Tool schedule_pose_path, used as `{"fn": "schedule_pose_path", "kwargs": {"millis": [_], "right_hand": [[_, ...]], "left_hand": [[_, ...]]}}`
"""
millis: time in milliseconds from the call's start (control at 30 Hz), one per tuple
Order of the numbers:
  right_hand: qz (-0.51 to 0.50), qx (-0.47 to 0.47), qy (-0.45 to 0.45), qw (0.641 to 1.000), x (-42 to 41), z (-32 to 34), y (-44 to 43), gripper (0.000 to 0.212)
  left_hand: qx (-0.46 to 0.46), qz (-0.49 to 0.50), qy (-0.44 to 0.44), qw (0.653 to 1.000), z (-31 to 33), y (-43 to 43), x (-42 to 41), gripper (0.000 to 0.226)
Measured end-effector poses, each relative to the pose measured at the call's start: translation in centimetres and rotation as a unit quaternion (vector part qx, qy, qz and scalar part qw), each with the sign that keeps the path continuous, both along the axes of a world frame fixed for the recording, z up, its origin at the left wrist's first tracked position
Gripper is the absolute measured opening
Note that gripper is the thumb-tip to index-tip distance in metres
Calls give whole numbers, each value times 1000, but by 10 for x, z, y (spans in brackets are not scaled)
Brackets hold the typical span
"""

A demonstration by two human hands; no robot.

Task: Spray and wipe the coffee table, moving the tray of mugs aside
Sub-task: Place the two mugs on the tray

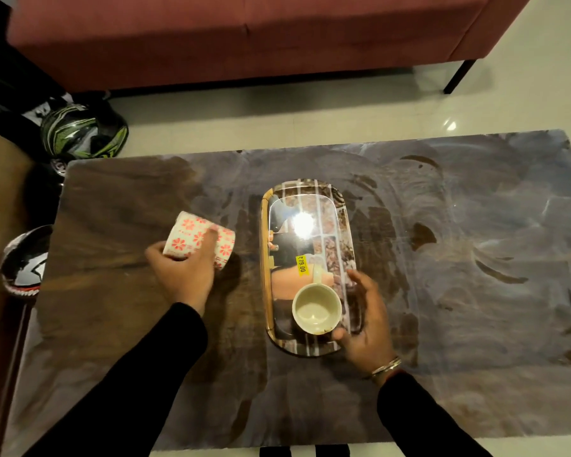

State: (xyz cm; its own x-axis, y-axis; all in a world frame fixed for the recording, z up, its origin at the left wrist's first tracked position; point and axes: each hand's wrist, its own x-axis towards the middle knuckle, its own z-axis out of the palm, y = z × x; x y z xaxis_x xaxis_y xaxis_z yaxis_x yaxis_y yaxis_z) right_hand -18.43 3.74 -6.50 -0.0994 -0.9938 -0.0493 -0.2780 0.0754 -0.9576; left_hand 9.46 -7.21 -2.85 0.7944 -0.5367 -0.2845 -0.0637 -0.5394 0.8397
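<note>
My left hand (182, 275) grips a floral mug (198, 239), tilted, left of the tray (310, 206) mid-tabletop (475, 291). My right hand (366, 318) lies relaxed beside the cream mug (315, 308) on the tray's near end.

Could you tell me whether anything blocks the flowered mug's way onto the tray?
Nothing visible: only bare table separates the flowered mug, held by the left hand, from the tray; the cream mug occupies just its near end.

Head camera, steeply down, close over coffee table (475, 308).
</note>
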Motion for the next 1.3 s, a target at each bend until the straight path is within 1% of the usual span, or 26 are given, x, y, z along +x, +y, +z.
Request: {"fn": "schedule_pose_path", "kwargs": {"millis": [33, 100, 167, 200, 267, 333, 400, 433, 467, 567, 667, 733, 800, 900, 933, 967, 1000, 1033, 1067, 1100, 1133, 1167, 1200, 1233, 1267, 1300], "right_hand": [[-16, -24, 15, 999, -4, 2, -8, 101], [-54, -48, 29, 997, -13, 7, -28, 80], [-63, -43, 57, 995, -16, 16, -59, 61], [-49, -19, 59, 997, -15, 21, -76, 58], [4, 44, 25, 999, -9, 32, -108, 63], [65, 74, 18, 995, -4, 38, -133, 75], [122, 95, 23, 988, 0, 39, -151, 88], [142, 99, 26, 985, 2, 38, -157, 93], [154, 100, 26, 983, 3, 37, -162, 94], [160, 89, 1, 983, 4, 26, -169, 78], [144, 82, -39, 985, 3, 16, -168, 67], [128, 87, -65, 986, 2, 13, -167, 66], [120, 95, -64, 986, -1, 12, -167, 66], [137, 101, -57, 984, -3, 13, -165, 64], [124, 106, -53, 985, -4, 12, -164, 64], [88, 113, -33, 989, -7, 11, -162, 65], [31, 117, 3, 993, -12, 8, -160, 62], [-33, 116, 50, 991, -19, 4, -157, 52], [-90, 113, 104, 984, -29, -2, -153, 39], [-125, 121, 165, 971, -40, -8, -148, 25], [-125, 141, 218, 958, -48, -15, -142, 15], [-97, 174, 256, 946, -53, -22, -135, 15], [-62, 207, 268, 939, -55, -29, -127, 19], [-31, 230, 260, 937, -54, -35, -119, 17], [-12, 237, 252, 938, -54, -40, -114, 11], [-1, 232, 249, 940, -52, -43, -109, 6]], "left_hand": [[-17, -53, -40, 998, 3, -4, -6, 75], [-47, -170, -96, 980, 8, -13, -16, 77], [-65, -269, -134, 952, 12, -21, -28, 83], [-70, -311, -146, 937, 13, -24, -35, 85], [-73, -382, -167, 906, 13, -30, -48, 88], [-77, -436, -179, 879, 9, -36, -61, 87], [-80, -473, -169, 861, 0, -41, -73, 87], [-78, -483, -156, 858, -4, -43, -77, 88], [-75, -487, -142, 858, -8, -44, -81, 89], [-72, -481, -125, 865, -18, -51, -92, 89], [-74, -484, -126, 863, -26, -57, -99, 86], [-77, -488, -126, 860, -31, -61, -103, 84], [-75, -483, -118, 864, -34, -61, -107, 83], [-70, -471, -110, 872, -35, -58, -110, 83], [-68, -471, -108, 873, -33, -56, -109, 88], [-65, -475, -107, 871, -31, -54, -105, 97], [-61, -482, -108, 867, -30, -49, -100, 107], [-58, -483, -110, 867, -29, -42, -93, 115], [-54, -476, -111, 870, -30, -33, -85, 117], [-47, -460, -114, 879, -32, -21, -77, 112], [-36, -430, -120, 894, -34, -7, -68, 99], [-24, -386, -134, 912, -38, 6, -60, 78], [-7, -338, -154, 928, -43, 19, -52, 54], [18, -299, -171, 939, -48, 29, -45, 35], [47, -275, -175, 944, -53, 36, -40, 27], [72, -274, -170, 944, -58, 42, -36, 25]]}}
